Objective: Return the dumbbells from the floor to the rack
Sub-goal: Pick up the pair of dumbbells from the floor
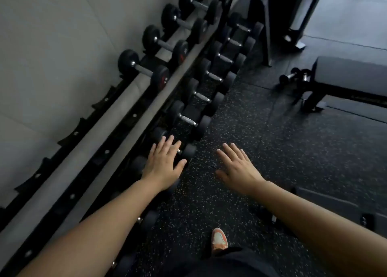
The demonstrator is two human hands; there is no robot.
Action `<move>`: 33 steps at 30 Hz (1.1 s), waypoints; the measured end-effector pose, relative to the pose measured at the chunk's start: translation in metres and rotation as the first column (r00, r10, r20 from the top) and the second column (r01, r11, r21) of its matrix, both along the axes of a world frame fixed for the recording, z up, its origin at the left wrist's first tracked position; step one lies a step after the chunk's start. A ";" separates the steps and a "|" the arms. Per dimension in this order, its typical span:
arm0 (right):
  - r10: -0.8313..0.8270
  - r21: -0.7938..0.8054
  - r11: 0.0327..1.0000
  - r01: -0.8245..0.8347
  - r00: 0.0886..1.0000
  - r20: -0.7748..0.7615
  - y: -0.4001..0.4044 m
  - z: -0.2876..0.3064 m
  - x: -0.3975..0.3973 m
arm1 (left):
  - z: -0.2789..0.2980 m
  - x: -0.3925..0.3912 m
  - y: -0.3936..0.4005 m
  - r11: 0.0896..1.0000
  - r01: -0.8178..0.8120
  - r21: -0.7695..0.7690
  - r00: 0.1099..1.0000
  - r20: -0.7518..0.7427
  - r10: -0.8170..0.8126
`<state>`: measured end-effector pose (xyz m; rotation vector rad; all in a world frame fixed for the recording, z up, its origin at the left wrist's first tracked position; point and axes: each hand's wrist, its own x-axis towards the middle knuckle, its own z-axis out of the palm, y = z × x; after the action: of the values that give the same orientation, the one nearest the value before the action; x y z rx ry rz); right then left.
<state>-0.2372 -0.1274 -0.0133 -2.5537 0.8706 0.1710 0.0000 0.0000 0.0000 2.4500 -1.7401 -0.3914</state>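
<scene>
A two-tier dumbbell rack (125, 100) runs along the wall on the left. Its upper tier holds several black round dumbbells (144, 69) at the far end, with bare cradles nearer me. The lower tier carries a row of black dumbbells (188, 120). My left hand (163, 161) hovers with fingers spread over a lower-tier dumbbell (188, 151), holding nothing. My right hand (236, 165) is spread open above the speckled rubber floor (282, 151). A small dumbbell (291, 77) lies on the floor beside the bench.
A padded bench (351, 75) stands at the right, with a dark machine frame (268, 25) behind it. Another bench edge (326, 201) sits under my right forearm. My orange-and-white shoe (218, 239) is on the floor below.
</scene>
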 end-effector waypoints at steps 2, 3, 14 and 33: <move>-0.059 0.008 0.998 0.059 0.998 0.008 -0.014 -0.002 -0.009 | -0.004 -0.004 -0.023 0.999 0.042 0.005 0.999 0.000 -0.042; -0.085 0.001 0.996 0.085 0.996 0.005 -0.021 -0.005 -0.014 | -0.007 -0.006 -0.035 0.998 0.064 0.009 0.998 -0.004 -0.064; -0.344 0.011 0.939 0.345 0.939 -0.016 -0.128 -0.033 -0.007 | -0.058 0.021 -0.193 0.954 0.297 0.047 0.953 -0.068 -0.294; -0.654 0.014 0.754 0.656 0.753 -0.076 -0.338 -0.047 0.032 | -0.080 0.058 -0.476 0.842 0.532 0.093 0.841 -0.173 -0.512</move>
<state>-0.2051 -0.4652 -0.0604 -2.0514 1.7109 0.0509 0.0581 -0.4759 -0.0798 1.9150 -2.3703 -0.7378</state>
